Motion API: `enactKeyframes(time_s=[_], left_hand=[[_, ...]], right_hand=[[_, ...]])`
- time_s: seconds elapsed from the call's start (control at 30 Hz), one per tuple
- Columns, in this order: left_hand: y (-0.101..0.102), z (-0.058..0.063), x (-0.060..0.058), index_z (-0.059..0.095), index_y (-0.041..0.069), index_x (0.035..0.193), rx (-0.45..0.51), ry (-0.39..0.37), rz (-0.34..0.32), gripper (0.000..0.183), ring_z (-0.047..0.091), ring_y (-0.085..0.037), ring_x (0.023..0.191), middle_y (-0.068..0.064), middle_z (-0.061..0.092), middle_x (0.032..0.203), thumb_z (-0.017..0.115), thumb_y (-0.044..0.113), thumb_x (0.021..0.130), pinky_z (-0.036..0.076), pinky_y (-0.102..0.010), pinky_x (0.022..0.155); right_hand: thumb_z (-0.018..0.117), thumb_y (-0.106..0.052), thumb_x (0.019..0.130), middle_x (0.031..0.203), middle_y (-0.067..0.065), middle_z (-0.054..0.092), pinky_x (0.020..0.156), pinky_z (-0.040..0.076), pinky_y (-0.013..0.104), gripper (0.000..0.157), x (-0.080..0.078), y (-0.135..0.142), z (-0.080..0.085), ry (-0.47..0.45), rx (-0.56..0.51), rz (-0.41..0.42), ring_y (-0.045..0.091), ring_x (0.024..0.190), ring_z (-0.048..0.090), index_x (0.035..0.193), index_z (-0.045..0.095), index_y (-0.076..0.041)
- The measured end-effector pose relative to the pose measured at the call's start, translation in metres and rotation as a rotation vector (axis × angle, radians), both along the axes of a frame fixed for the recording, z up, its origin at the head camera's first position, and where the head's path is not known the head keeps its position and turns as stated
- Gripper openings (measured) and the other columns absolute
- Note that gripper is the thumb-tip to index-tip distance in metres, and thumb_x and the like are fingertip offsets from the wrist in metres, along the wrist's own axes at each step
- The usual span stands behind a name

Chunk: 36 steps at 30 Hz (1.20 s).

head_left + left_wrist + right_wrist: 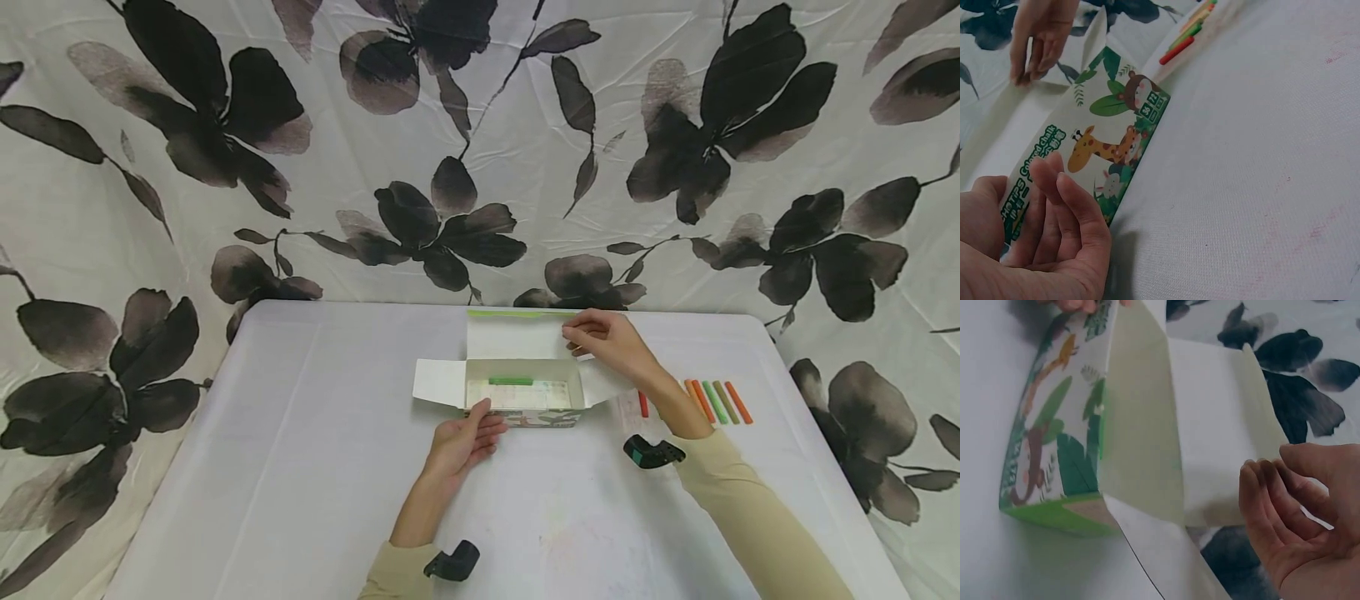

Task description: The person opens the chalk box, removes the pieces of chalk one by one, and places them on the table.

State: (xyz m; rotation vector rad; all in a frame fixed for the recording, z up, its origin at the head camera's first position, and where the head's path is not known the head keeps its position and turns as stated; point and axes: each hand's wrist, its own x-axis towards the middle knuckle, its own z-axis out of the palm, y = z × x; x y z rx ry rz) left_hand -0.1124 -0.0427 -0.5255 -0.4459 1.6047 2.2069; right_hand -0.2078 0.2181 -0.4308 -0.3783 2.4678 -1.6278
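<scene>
A cardboard chalk box (540, 419) with printed animals lies on the table, its lid (510, 337) and side flaps spread out. Inside it a green chalk stick (512, 382) lies over a pale, patterned layer. My left hand (462, 442) grips the box's front wall, thumb at the rim and fingers along the printed face (1107, 150). At the lid's far right corner my right hand (611, 342) has thumb and fingers close together, pinching the lid's edge (1266, 394). The fingers partly hide that corner.
Several orange, green and olive chalk sticks (722, 402) lie in a row right of the box. A red stick (643, 404) lies nearer, beside the right forearm. Behind the white table (315, 467) hangs a floral cloth (480, 150).
</scene>
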Motion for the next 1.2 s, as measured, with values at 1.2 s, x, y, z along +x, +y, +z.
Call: enactKeyframes(time_s=[1.2], left_hand=[[-0.001, 0.001, 0.0, 0.068, -0.008, 0.116, 0.001, -0.007, -0.011, 0.055, 0.068, -0.008, 0.08, -0.005, 0.077, 0.095, 0.064, 0.045, 0.101, 0.056, -0.019, 0.072]], right_hand=[[0.058, -0.009, 0.105, 0.124, 0.024, 0.067, 0.097, 0.054, 0.049, 0.03, 0.021, -0.062, -0.054, 0.215, 0.435, 0.408, 0.04, 0.115, 0.064, 0.127, 0.063, 0.01]])
